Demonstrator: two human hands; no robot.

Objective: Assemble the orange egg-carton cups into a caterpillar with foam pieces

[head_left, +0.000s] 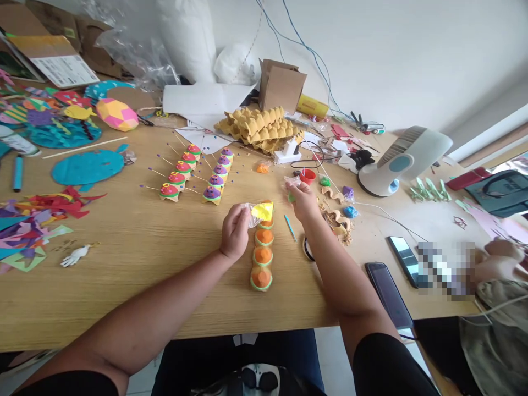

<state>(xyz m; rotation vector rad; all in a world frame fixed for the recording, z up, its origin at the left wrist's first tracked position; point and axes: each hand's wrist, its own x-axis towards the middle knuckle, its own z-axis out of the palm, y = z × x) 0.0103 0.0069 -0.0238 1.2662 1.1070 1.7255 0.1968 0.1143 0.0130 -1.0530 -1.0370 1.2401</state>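
Note:
My left hand (235, 231) is closed on a small clear plastic packet with bright yellow material, perhaps clay (263, 211), in it. That packet hovers over the far end of an egg-carton strip (263, 255), whose cups are covered in orange with green rims. My right hand (303, 199) pinches another clear packet (292, 182) with something green inside, near a small red cup (307, 176). On the wood between strip and right forearm lies a thin blue tool (290, 227). Two finished-looking egg-carton strips, one red (176, 179) and one purple (217, 176), carry toothpicks with coloured tips.
Yellow egg cartons (264, 126) are stacked at the back beside a white power strip (287, 153). A white fan (396, 165) and two phones (388, 291) stand or lie at right, near another person's hand (501, 258). Colourful paper scraps (37, 225) cover the left.

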